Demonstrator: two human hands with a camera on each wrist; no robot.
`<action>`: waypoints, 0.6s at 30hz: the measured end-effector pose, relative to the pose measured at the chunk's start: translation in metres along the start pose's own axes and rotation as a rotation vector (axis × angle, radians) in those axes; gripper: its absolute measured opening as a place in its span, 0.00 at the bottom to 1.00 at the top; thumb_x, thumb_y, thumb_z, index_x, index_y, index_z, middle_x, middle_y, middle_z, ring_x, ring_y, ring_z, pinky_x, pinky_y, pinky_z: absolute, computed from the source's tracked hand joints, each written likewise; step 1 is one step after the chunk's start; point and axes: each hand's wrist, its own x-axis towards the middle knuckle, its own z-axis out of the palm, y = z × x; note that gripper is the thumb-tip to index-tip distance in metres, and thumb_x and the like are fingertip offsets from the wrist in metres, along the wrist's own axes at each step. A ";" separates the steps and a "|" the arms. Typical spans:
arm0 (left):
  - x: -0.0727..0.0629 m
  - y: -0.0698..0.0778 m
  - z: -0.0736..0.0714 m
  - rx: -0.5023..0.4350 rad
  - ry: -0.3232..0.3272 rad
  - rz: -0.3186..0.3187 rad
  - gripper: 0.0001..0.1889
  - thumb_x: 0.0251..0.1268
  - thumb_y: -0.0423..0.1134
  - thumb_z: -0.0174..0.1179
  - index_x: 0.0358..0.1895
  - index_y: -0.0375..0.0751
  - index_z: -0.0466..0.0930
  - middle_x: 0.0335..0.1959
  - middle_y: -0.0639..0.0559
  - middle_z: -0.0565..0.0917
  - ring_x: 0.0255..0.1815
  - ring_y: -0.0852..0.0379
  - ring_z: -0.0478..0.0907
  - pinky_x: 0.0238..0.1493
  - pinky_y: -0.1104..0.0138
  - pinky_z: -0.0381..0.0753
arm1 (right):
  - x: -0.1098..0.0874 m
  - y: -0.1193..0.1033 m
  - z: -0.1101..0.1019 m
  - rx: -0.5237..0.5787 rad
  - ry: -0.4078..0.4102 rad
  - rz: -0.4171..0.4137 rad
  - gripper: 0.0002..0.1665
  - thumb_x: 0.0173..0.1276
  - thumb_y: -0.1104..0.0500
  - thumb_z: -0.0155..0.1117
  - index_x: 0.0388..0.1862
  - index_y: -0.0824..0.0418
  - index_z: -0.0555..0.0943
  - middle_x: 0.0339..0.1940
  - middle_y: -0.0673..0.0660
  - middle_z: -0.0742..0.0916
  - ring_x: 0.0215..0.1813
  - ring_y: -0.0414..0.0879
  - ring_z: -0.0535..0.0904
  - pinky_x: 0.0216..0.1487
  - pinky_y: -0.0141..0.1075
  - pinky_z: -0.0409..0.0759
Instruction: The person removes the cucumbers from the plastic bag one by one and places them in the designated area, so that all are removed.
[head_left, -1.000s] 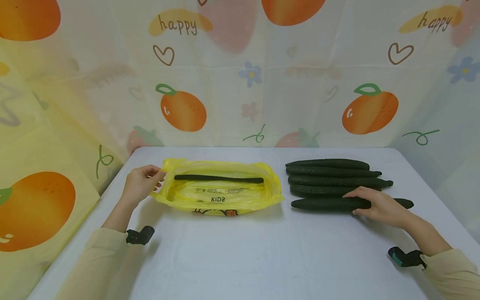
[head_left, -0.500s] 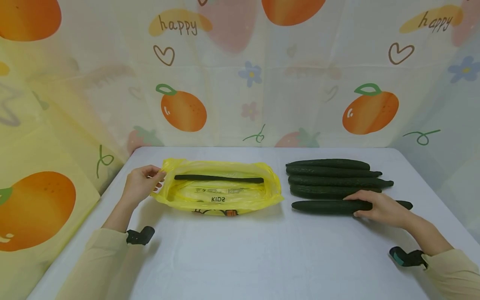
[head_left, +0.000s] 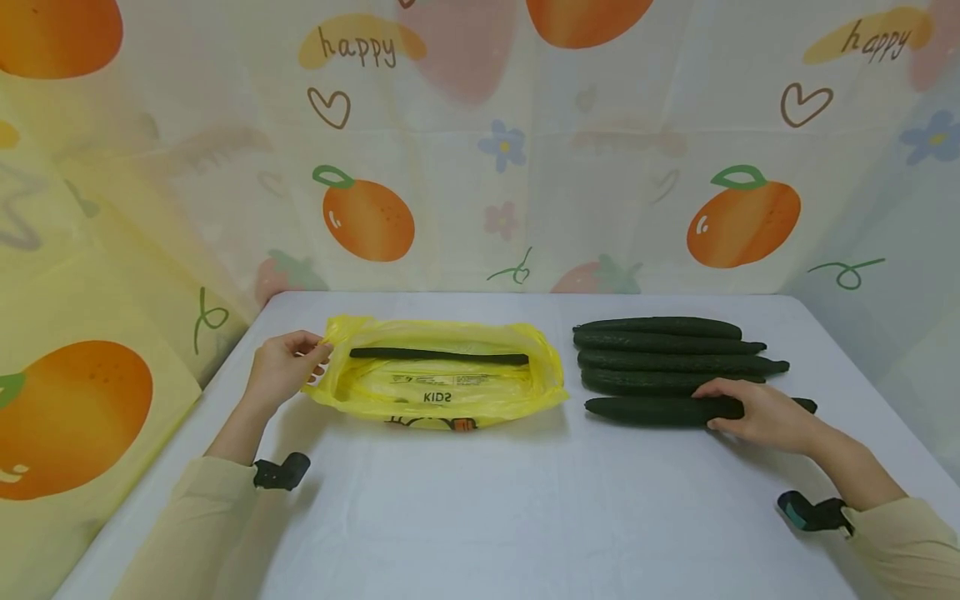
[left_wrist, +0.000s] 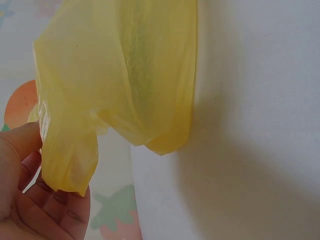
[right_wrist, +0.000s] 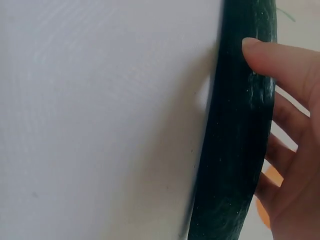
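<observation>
My left hand [head_left: 285,371] pinches the left edge of a yellow plastic bag [head_left: 450,415] between thumb and fingers. The bag lies with its mouth spread wide. A long dark thing [head_left: 438,357] lies inside; in the left wrist view a bumpy green shape [left_wrist: 140,55], like a cucumber, shows dimly through the plastic. To the right, my right hand [head_left: 765,417] grips a dark green cucumber [head_left: 645,410], thumb on the near side and fingers on the far side. The right wrist view shows this cucumber [right_wrist: 235,140] close up; whether it touches the table is unclear.
Several more cucumbers [head_left: 667,361] lie side by side just behind the gripped one. A white cloth covers the table [head_left: 480,517]. A printed curtain [head_left: 450,150] hangs along the back and both sides.
The cucumber in my right hand has shifted slightly, its right end showing less beyond the hand. My left hand and the bag stay put.
</observation>
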 end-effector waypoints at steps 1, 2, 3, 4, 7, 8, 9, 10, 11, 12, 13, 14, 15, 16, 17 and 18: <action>0.000 0.000 0.000 -0.001 0.001 0.002 0.16 0.64 0.45 0.57 0.41 0.33 0.78 0.31 0.42 0.83 0.26 0.52 0.81 0.25 0.69 0.81 | 0.000 0.000 0.000 -0.009 0.016 -0.017 0.22 0.50 0.59 0.72 0.47 0.54 0.79 0.44 0.49 0.83 0.46 0.48 0.78 0.43 0.42 0.79; 0.000 0.000 0.000 -0.002 0.002 0.004 0.16 0.64 0.45 0.57 0.41 0.33 0.78 0.30 0.42 0.83 0.26 0.51 0.82 0.25 0.69 0.81 | 0.000 0.000 0.000 -0.021 0.036 -0.038 0.22 0.50 0.59 0.73 0.46 0.54 0.79 0.43 0.48 0.83 0.45 0.48 0.78 0.42 0.41 0.79; 0.000 0.000 0.000 -0.003 0.002 0.006 0.16 0.63 0.45 0.57 0.41 0.33 0.78 0.30 0.42 0.83 0.26 0.51 0.82 0.25 0.69 0.81 | 0.000 0.000 0.000 -0.030 0.057 -0.061 0.22 0.49 0.60 0.73 0.45 0.54 0.80 0.42 0.47 0.82 0.44 0.47 0.78 0.40 0.40 0.79; 0.000 -0.001 0.000 -0.004 0.003 0.008 0.16 0.63 0.45 0.57 0.41 0.33 0.78 0.30 0.42 0.83 0.26 0.52 0.82 0.25 0.69 0.81 | 0.001 0.000 0.000 -0.040 0.077 -0.086 0.21 0.48 0.60 0.74 0.44 0.54 0.80 0.41 0.47 0.81 0.43 0.46 0.77 0.39 0.39 0.79; -0.001 0.000 0.000 -0.005 0.003 0.012 0.15 0.63 0.45 0.57 0.41 0.33 0.78 0.30 0.41 0.83 0.25 0.54 0.81 0.25 0.69 0.81 | 0.002 0.001 0.002 -0.066 0.149 -0.155 0.21 0.46 0.63 0.75 0.42 0.53 0.81 0.38 0.46 0.80 0.39 0.44 0.76 0.36 0.37 0.78; -0.001 0.000 0.000 -0.005 0.002 0.010 0.15 0.63 0.45 0.57 0.41 0.33 0.78 0.30 0.41 0.83 0.24 0.55 0.81 0.25 0.69 0.81 | 0.002 0.001 0.002 -0.075 0.169 -0.172 0.21 0.45 0.63 0.75 0.41 0.53 0.81 0.37 0.46 0.80 0.39 0.43 0.76 0.36 0.37 0.77; -0.001 0.000 0.000 -0.004 0.002 0.009 0.15 0.63 0.45 0.57 0.41 0.33 0.78 0.31 0.41 0.83 0.24 0.57 0.81 0.25 0.69 0.81 | 0.002 0.002 0.003 -0.082 0.184 -0.183 0.22 0.45 0.64 0.75 0.41 0.53 0.81 0.37 0.46 0.80 0.39 0.44 0.76 0.36 0.37 0.77; -0.001 0.000 0.000 -0.002 0.000 0.007 0.16 0.64 0.45 0.57 0.41 0.33 0.78 0.31 0.41 0.83 0.24 0.58 0.80 0.25 0.69 0.81 | 0.003 0.002 0.003 -0.091 0.196 -0.193 0.22 0.44 0.64 0.75 0.40 0.54 0.81 0.36 0.46 0.80 0.39 0.44 0.75 0.36 0.38 0.77; -0.001 0.000 0.000 0.000 -0.003 0.005 0.16 0.64 0.45 0.57 0.41 0.33 0.78 0.31 0.41 0.83 0.24 0.58 0.80 0.25 0.69 0.81 | 0.003 0.002 0.004 -0.101 0.205 -0.200 0.22 0.43 0.64 0.75 0.40 0.54 0.81 0.36 0.46 0.80 0.39 0.44 0.75 0.37 0.39 0.76; -0.001 0.000 0.000 0.002 -0.003 0.003 0.16 0.64 0.45 0.57 0.41 0.33 0.78 0.31 0.41 0.83 0.24 0.59 0.80 0.25 0.69 0.81 | 0.003 0.003 0.004 -0.112 0.210 -0.204 0.22 0.43 0.64 0.76 0.40 0.54 0.81 0.36 0.46 0.80 0.39 0.44 0.75 0.37 0.40 0.76; -0.001 0.000 0.000 0.004 -0.005 0.001 0.16 0.64 0.45 0.57 0.41 0.33 0.78 0.31 0.41 0.83 0.24 0.59 0.80 0.25 0.70 0.81 | 0.004 0.003 0.005 -0.124 0.212 -0.207 0.23 0.42 0.63 0.76 0.40 0.55 0.80 0.36 0.46 0.79 0.38 0.44 0.75 0.37 0.41 0.76; -0.001 0.000 -0.001 0.005 -0.005 0.000 0.16 0.64 0.45 0.57 0.41 0.33 0.78 0.31 0.41 0.83 0.24 0.59 0.80 0.25 0.70 0.81 | 0.004 0.003 0.005 -0.135 0.210 -0.209 0.23 0.42 0.63 0.76 0.40 0.55 0.80 0.35 0.47 0.79 0.38 0.45 0.75 0.36 0.42 0.76; -0.001 0.000 -0.001 0.006 -0.006 0.000 0.16 0.64 0.45 0.56 0.41 0.33 0.78 0.31 0.41 0.83 0.24 0.58 0.80 0.25 0.70 0.81 | 0.005 0.003 0.006 -0.147 0.205 -0.210 0.24 0.41 0.62 0.77 0.40 0.55 0.80 0.35 0.47 0.79 0.38 0.46 0.75 0.36 0.43 0.76; -0.001 0.000 -0.001 0.007 -0.006 -0.001 0.16 0.64 0.46 0.56 0.41 0.33 0.78 0.31 0.41 0.83 0.24 0.58 0.80 0.25 0.70 0.81 | 0.005 0.003 0.006 -0.157 0.204 -0.213 0.24 0.41 0.62 0.77 0.40 0.56 0.80 0.35 0.48 0.79 0.38 0.46 0.75 0.36 0.43 0.76; -0.001 0.000 -0.001 0.007 -0.004 -0.001 0.16 0.64 0.45 0.56 0.41 0.33 0.78 0.31 0.41 0.83 0.24 0.58 0.80 0.25 0.70 0.81 | 0.006 0.003 0.006 -0.167 0.204 -0.217 0.24 0.40 0.61 0.77 0.40 0.57 0.80 0.35 0.48 0.79 0.38 0.47 0.75 0.35 0.43 0.76; -0.001 0.000 -0.001 0.007 -0.003 -0.001 0.16 0.64 0.45 0.57 0.41 0.33 0.78 0.31 0.41 0.83 0.24 0.58 0.80 0.25 0.70 0.81 | 0.006 0.003 0.007 -0.173 0.203 -0.220 0.24 0.40 0.61 0.77 0.40 0.57 0.80 0.35 0.49 0.79 0.37 0.47 0.75 0.35 0.43 0.76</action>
